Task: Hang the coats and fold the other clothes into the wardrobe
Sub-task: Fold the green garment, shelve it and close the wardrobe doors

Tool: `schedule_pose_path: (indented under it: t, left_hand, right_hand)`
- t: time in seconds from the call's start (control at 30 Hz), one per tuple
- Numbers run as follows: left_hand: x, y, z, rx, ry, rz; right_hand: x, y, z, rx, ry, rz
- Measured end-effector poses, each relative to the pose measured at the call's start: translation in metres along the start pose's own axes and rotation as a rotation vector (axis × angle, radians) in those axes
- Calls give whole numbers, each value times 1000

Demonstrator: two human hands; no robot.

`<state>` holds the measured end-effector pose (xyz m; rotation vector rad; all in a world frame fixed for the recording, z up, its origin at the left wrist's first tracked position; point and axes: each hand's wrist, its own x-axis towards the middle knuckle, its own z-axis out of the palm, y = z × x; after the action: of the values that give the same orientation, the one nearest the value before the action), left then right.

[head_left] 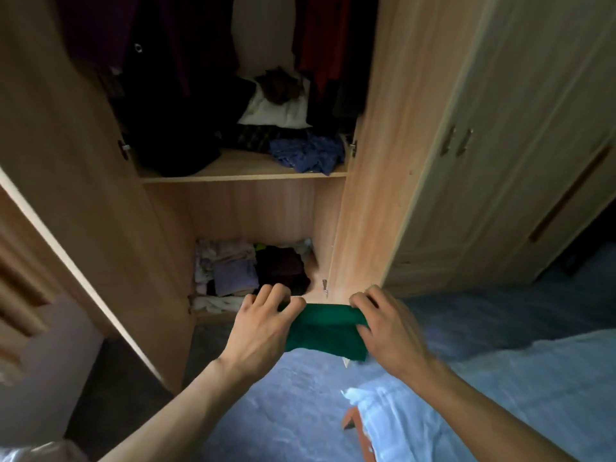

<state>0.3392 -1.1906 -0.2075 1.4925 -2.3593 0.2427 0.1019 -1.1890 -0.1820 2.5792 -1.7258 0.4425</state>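
Upper shelf (243, 169) of the wardrobe (246, 211) in front of me: a heap of black clothes (173, 141) at the left, a crumpled blue garment (306, 154) at the right front edge and a white bundle (276, 113) behind them, with a brown item (280, 90) on top. Bottom compartment: folded lilac clothes (233, 275) at the left, a dark folded pile (283, 268) touching them on the right, pale fabric (216, 303) along the front. To my right, the bed (500, 378) under a light blue sheet. To my left, the dark floor (140, 378).

The wardrobe (246, 208) is pale wood-grain board, smooth with a low sheen. The green garment (325, 331) is matt cloth, probably cotton. The hinge (353, 148) is bright metal; the bedspread (500, 395) is soft, crinkled blue cloth.
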Motion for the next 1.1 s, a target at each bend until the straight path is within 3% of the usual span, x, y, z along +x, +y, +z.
schedule_pose_path:
  t: [0.33,0.8,1.1]
  left_hand:
    - [35,-87,46,11,-74,-173]
    - [139,-183,78,68,-133,-473]
    - [169,-283,119,-4,-133,-518]
  right_hand:
    - [125,4,71,58,-127,-127]
    - [318,28,125,214,-142,-350]
    - [418,1,180,172,-156,-370]
